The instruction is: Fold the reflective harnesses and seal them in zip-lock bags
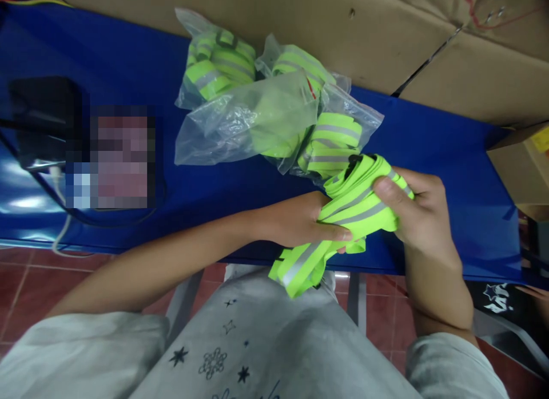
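Observation:
A folded neon-yellow reflective strap (358, 202) with grey stripes is held between both hands, above the front edge of the table. My left hand (306, 219) grips its lower left part, thumb on top. From there a loose end hangs down over my lap. My right hand (418, 207) clasps the upper right end, its thumb pressed on the strap. A black buckle or clip pokes out at the top of the bundle. Just beyond lie clear zip bags holding similar straps, the nearest being a bag (337, 139) almost touching the bundle.
More bagged straps (221, 64) and a filmy plastic bag (244, 124) lie on the blue table (180, 190). Brown cardboard (309, 22) borders the back. To the left are a black box (43, 119), cables and a blurred-out patch. A cardboard box (521, 159) stands right.

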`<action>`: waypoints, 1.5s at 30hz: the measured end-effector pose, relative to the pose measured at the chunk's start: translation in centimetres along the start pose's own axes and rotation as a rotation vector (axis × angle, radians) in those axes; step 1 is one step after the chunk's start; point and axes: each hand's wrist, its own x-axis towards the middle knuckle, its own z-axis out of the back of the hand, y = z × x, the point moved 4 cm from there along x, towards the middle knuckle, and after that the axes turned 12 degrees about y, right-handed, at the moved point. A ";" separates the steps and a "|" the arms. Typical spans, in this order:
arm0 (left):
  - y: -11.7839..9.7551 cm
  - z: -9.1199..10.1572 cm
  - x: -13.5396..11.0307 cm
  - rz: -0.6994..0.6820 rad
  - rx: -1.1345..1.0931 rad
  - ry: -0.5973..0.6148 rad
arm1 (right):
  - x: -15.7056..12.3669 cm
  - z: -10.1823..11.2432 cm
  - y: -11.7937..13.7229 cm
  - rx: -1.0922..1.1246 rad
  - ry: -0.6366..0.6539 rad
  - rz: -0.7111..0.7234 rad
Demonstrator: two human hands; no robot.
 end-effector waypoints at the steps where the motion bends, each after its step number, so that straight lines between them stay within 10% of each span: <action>1: -0.1 0.1 -0.1 0.000 0.063 -0.030 | 0.2 0.0 -0.3 0.121 0.029 -0.047; 6: 0.4 0.2 -0.1 -0.011 0.149 -0.116 | 1.3 -0.7 -0.9 0.358 0.194 -0.162; 12: 1.3 0.7 0.0 -0.010 0.145 -0.183 | 1.1 -0.1 -0.6 0.147 0.039 -0.137; 18: 0.7 0.1 0.2 -0.008 0.130 -0.032 | 1.8 -1.8 -1.5 0.238 0.281 -0.182; 25: 0.5 -0.3 0.2 -0.011 0.002 -0.008 | 1.9 -0.9 -0.6 -0.196 0.046 0.088; 32: 0.5 1.1 0.0 -0.120 0.178 -0.183 | 1.4 -2.0 0.4 -0.399 0.360 0.263; 45: 0.3 0.4 0.0 0.003 -0.342 -0.073 | 1.6 -2.5 -0.6 -0.200 0.070 0.123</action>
